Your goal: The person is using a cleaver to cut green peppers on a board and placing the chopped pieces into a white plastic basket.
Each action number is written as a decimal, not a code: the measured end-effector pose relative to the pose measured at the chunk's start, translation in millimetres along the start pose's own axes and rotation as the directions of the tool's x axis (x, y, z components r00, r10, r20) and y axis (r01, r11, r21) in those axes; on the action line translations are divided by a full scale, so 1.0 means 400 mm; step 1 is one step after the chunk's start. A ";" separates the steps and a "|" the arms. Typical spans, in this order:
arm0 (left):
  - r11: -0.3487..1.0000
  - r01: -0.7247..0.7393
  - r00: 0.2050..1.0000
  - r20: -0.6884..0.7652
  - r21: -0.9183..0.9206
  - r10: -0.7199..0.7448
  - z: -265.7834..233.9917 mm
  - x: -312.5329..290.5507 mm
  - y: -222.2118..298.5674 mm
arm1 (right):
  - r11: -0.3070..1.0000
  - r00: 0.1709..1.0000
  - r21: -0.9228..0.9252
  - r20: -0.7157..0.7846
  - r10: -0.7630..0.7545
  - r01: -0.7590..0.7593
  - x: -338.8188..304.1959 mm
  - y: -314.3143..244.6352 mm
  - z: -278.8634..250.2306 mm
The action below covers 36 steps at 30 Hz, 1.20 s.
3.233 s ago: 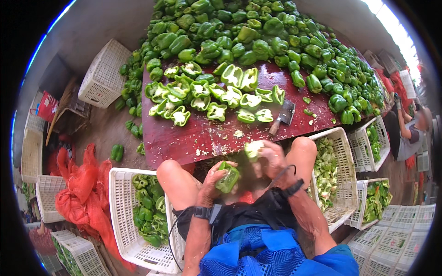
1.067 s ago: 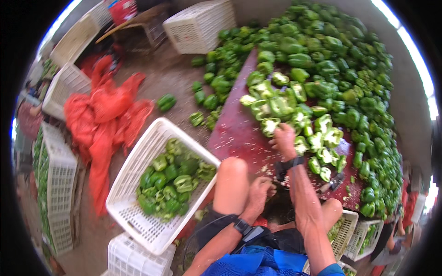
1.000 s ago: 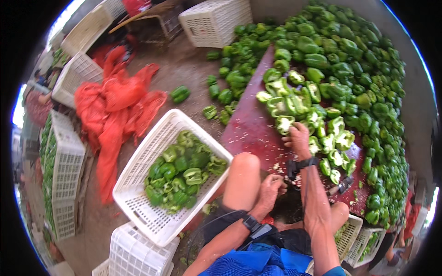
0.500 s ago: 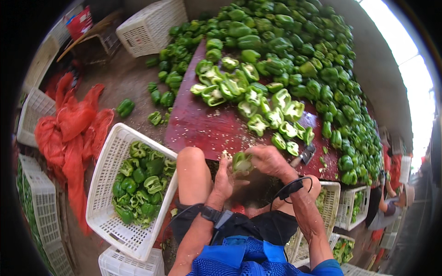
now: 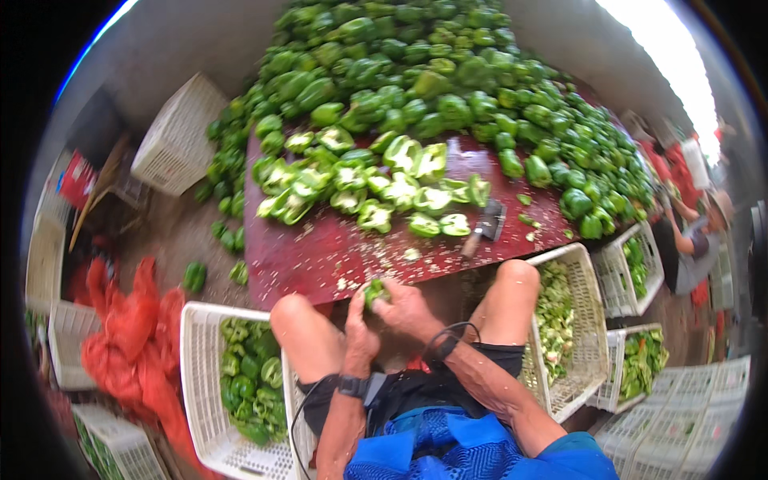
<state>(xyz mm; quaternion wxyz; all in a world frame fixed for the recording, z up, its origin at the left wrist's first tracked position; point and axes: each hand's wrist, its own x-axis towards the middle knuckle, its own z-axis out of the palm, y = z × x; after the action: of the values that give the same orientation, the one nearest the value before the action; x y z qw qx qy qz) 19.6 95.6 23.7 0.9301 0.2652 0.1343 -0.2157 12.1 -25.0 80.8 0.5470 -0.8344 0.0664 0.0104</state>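
Between my knees, at the near edge of the red table (image 5: 336, 268), my left hand (image 5: 360, 330) and my right hand (image 5: 408, 312) meet around a piece of green bell pepper (image 5: 373, 291). Fingers of both hands close on it and partly cover it. Halved bell peppers (image 5: 376, 186), pale insides showing, are spread just beyond the hands. A cleaver (image 5: 488, 224) with a wooden handle rests on the tabletop to the right, touched by neither hand. Pale seeds are scattered across the table.
Whole green peppers (image 5: 448, 108) are heaped over the table's far side. A white crate (image 5: 196, 384) of cut peppers stands by my left knee; another crate (image 5: 590, 340) holds pale scraps at my right. Red netting (image 5: 132, 336) lies far left. Another person (image 5: 696, 232) sits at right.
The view has swung, so the table sits further left. My hands, apart around the pepper before, have come together on it. The cleaver still lies on the table.
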 end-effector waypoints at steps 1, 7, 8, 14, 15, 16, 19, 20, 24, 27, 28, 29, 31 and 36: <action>0.998 -0.011 1.000 0.030 0.064 0.009 -0.008 -0.002 0.006 | 0.998 0.999 -0.048 0.009 -0.043 0.043 0.005 -0.005 -0.004; 0.907 0.001 0.992 0.114 0.421 -0.054 0.001 -0.008 0.021 | 0.925 0.987 -0.359 0.142 -0.080 0.127 0.013 0.020 -0.052; 0.855 -0.001 0.991 0.113 0.518 -0.067 -0.008 0.001 0.024 | 0.898 0.980 -0.405 0.164 -0.113 0.171 0.004 0.022 -0.046; 0.600 -0.151 0.986 0.078 0.786 0.145 -0.008 0.012 -0.018 | 0.785 0.976 -0.580 0.136 -0.173 0.220 -0.022 0.086 0.002; 0.537 -0.204 0.975 0.120 0.818 0.188 -0.007 0.014 -0.014 | 0.785 0.969 -0.569 0.151 -0.194 0.246 -0.018 0.089 0.003; 0.537 -0.202 0.975 0.119 0.819 0.185 -0.008 0.013 -0.008 | 0.784 0.962 -0.559 0.166 -0.215 0.272 -0.016 0.091 0.005; 0.384 -0.199 0.968 0.120 0.901 0.220 0.011 0.007 0.006 | 0.791 0.984 -0.585 0.096 -0.153 0.180 -0.011 0.086 0.037; 0.386 -0.194 0.968 0.113 0.902 0.222 0.012 0.010 0.000 | 0.791 0.983 -0.584 0.103 -0.151 0.182 -0.016 0.086 0.040; 0.455 -0.247 0.942 0.102 0.856 0.319 -0.007 0.010 0.015 | 0.808 0.984 -0.565 0.049 -0.174 0.171 -0.030 0.043 0.049; 0.475 -0.241 0.952 0.110 0.846 0.286 0.011 0.003 0.002 | 0.868 0.981 -0.459 0.051 -0.186 0.189 -0.031 0.079 0.030; 0.521 -0.254 0.953 0.120 0.815 0.277 0.010 0.005 0.005 | 0.893 0.977 -0.401 0.030 -0.210 0.204 -0.030 0.073 0.022; 0.524 -0.225 0.962 0.103 0.822 0.253 0.006 0.002 0.011 | 0.911 0.975 -0.353 0.020 -0.221 0.213 -0.039 0.066 0.022; 0.550 -0.231 0.960 0.097 0.802 0.261 0.000 0.001 0.020 | 0.919 0.971 -0.318 0.022 -0.239 0.233 -0.041 0.060 0.019; 0.853 -0.100 0.989 -0.041 0.512 0.141 -0.009 0.000 0.034 | 0.974 0.974 -0.018 0.045 -0.223 0.224 -0.046 0.054 -0.018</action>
<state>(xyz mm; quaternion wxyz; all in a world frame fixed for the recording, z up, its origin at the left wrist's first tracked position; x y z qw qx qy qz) 25.6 108.1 26.7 0.8331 0.5169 0.0914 -0.1744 -9.0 -38.2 65.7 0.5366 -0.8423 -0.0398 -0.0324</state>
